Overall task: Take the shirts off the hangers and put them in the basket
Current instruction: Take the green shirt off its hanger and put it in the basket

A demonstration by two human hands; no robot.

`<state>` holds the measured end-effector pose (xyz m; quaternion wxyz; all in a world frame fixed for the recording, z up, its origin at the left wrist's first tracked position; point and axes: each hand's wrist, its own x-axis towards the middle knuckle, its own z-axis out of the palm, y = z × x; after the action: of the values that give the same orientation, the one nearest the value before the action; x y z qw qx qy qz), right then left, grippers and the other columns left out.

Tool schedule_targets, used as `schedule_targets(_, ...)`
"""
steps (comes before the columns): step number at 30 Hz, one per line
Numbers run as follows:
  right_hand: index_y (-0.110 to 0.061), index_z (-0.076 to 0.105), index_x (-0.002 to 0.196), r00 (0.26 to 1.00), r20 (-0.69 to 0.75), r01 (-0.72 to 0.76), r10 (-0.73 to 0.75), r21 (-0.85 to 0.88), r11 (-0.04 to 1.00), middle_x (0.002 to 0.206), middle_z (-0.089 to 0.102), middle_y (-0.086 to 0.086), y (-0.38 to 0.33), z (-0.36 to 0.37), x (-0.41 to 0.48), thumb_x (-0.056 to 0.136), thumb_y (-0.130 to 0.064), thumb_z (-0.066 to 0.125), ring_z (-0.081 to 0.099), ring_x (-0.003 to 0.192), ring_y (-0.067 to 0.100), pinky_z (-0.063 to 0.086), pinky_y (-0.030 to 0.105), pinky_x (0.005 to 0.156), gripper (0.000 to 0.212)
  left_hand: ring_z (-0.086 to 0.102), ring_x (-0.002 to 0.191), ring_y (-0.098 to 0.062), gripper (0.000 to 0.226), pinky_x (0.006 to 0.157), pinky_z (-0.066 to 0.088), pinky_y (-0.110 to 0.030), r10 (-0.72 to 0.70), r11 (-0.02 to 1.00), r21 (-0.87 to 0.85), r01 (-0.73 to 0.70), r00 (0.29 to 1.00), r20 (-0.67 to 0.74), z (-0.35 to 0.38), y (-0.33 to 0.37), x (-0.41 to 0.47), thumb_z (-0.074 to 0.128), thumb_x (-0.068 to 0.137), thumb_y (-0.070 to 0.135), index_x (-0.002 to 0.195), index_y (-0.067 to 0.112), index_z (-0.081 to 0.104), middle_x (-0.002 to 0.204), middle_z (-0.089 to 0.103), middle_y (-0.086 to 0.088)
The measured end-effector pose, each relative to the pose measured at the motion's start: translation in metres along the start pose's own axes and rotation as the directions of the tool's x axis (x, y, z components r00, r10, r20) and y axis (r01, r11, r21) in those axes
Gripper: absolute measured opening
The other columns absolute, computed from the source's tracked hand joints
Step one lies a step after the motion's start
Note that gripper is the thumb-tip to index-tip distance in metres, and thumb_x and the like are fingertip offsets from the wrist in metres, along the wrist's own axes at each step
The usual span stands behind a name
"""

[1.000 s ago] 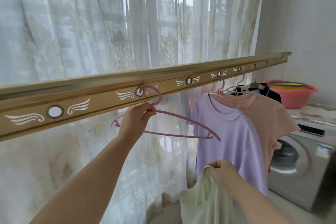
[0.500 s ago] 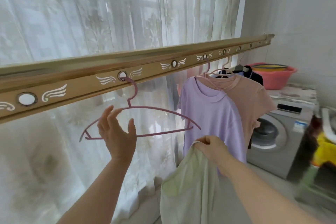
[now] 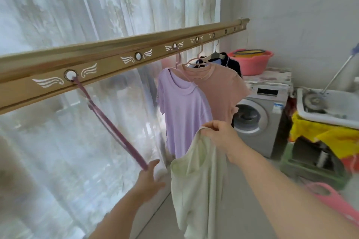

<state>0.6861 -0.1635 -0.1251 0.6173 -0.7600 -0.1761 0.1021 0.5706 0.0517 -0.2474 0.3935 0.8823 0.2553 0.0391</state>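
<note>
My right hand [image 3: 219,136] grips the collar of a pale green shirt [image 3: 196,190], which hangs free of any hanger. An empty mauve hanger [image 3: 108,122] hangs by its hook from a hole in the gold rail [image 3: 155,48] and shows edge-on. My left hand [image 3: 149,176] is open, its fingers touching the hanger's lower tip. Further along the rail a lilac shirt [image 3: 180,114], a peach shirt [image 3: 217,91] and a dark garment [image 3: 231,62] hang on hangers. A pink basket [image 3: 334,198] shows partly at the lower right, behind my right forearm.
White lace curtains [image 3: 58,25] cover the window behind the rail. A grey washing machine [image 3: 258,120] stands in the far corner with a pink basin [image 3: 250,60] on top. A white sink [image 3: 330,106] with yellow cloth [image 3: 320,134] beneath it sits at right.
My left hand let go of the hanger's neck and dropped to its lower tip. The hanger now hangs from the rail, turned edge-on. The view swung right; my right hand keeps the green shirt.
</note>
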Motion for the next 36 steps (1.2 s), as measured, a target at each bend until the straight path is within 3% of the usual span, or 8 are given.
schedule_targets(3, -0.021, 0.067, 0.083, 1.000, -0.002, 0.021, -0.021, 0.011, 1.000, 0.076, 0.063, -0.007, -0.007, -0.033, -0.010, 0.086, -0.021, 0.065, 0.056, 0.069, 0.006, 0.041, 0.016, 0.060, 0.004, 0.039, 0.133, -0.022, 0.085, 0.094, 0.043, -0.026, 0.010, 0.991, 0.130, -0.037, 0.979, 0.206, 0.027, 0.039, -0.001, 0.067, 0.079, 0.008, 0.148, 0.033, 0.024, 0.147, 0.036, 0.001)
schedule_targets(7, -0.024, 0.068, 0.081, 0.996, -0.076, 0.046, -0.046, 0.005, 0.999, 0.078, 0.065, -0.009, -0.015, -0.085, -0.020, 0.085, -0.022, 0.065, 0.057, 0.070, 0.002, 0.043, 0.016, 0.064, 0.005, 0.049, 0.113, -0.017, 0.056, 0.095, 0.041, -0.030, 0.038, 0.999, -0.020, -0.034, 0.960, 0.276, 0.059, 0.083, 0.004, 0.072, 0.079, 0.013, 0.131, 0.025, 0.054, 0.123, 0.052, 0.005)
schedule_targets(12, -0.020, 0.069, 0.089, 0.976, -0.210, 0.058, -0.064, -0.039, 0.998, 0.080, 0.065, -0.007, -0.017, -0.172, -0.039, 0.085, -0.024, 0.067, 0.057, 0.073, 0.007, 0.045, 0.018, 0.065, 0.006, 0.056, 0.076, -0.023, 0.005, 0.070, 0.048, -0.036, 0.026, 0.916, -0.395, -0.074, 0.992, -0.127, 0.067, 0.148, 0.010, 0.062, 0.088, 0.006, 0.086, 0.002, 0.064, 0.080, 0.061, -0.008)
schedule_targets(17, -0.023, 0.073, 0.090, 0.995, -0.067, 0.044, -0.080, -0.419, 0.907, 0.050, 0.035, -0.011, -0.016, -0.247, -0.057, 0.076, -0.022, 0.078, 0.035, 0.051, 0.009, 0.031, 0.022, 0.053, 0.015, 0.052, 0.077, -0.020, 0.013, 0.064, 0.041, -0.027, 0.113, 0.898, -0.343, -0.277, 0.897, -0.428, 0.039, 0.223, 0.010, 0.049, 0.092, 0.006, 0.090, 0.012, 0.060, 0.080, 0.058, 0.001)
schedule_targets(20, -0.024, 0.076, 0.084, 0.974, -0.170, 0.021, -0.149, -0.585, 0.811, 0.039, 0.040, -0.011, -0.011, -0.274, -0.064, 0.081, -0.020, 0.072, 0.038, 0.047, 0.004, 0.032, 0.019, 0.051, 0.006, 0.051, 0.077, -0.018, 0.015, 0.061, 0.039, -0.026, 0.201, 0.900, -0.284, -0.330, 0.893, -0.402, 0.037, 0.255, 0.010, 0.048, 0.094, 0.008, 0.094, 0.015, 0.062, 0.078, 0.056, 0.007)
schedule_targets(27, -0.026, 0.069, 0.100, 0.992, -0.114, -0.120, 0.062, -0.622, 0.774, 0.096, 0.067, -0.008, 0.038, -0.271, -0.074, 0.081, -0.029, 0.071, 0.062, 0.093, 0.011, 0.051, 0.026, 0.080, 0.019, 0.046, 0.064, -0.009, 0.018, 0.059, 0.037, -0.024, 0.522, 0.837, -0.080, -0.541, 0.834, -0.180, 0.067, 0.330, -0.010, 0.055, 0.091, 0.006, 0.078, 0.017, 0.061, 0.071, 0.055, 0.008)
schedule_targets(32, -0.019, 0.040, 0.142, 0.914, 0.062, -0.252, 0.400, -0.687, 0.682, 0.140, 0.049, 0.000, 0.087, -0.244, -0.073, 0.082, -0.043, 0.068, 0.055, 0.116, 0.016, 0.045, 0.029, 0.099, 0.071, 0.055, 0.071, -0.010, 0.028, 0.071, 0.045, -0.031, 0.625, 0.767, -0.046, -0.640, 0.761, -0.176, 0.066, 0.375, -0.018, 0.057, 0.089, 0.011, 0.073, 0.033, 0.063, 0.073, 0.061, 0.013)
schedule_targets(36, -0.017, 0.029, 0.147, 0.888, 0.137, -0.299, 0.438, -0.552, 0.778, 0.144, 0.045, -0.001, 0.103, -0.221, -0.066, 0.076, -0.053, 0.070, 0.048, 0.125, 0.017, 0.040, 0.027, 0.101, 0.090, 0.051, 0.065, -0.006, 0.024, 0.068, 0.043, -0.029, 0.618, 0.760, -0.054, -0.647, 0.746, -0.247, 0.054, 0.404, -0.021, 0.058, 0.089, 0.015, 0.075, 0.034, 0.064, 0.070, 0.058, 0.016)
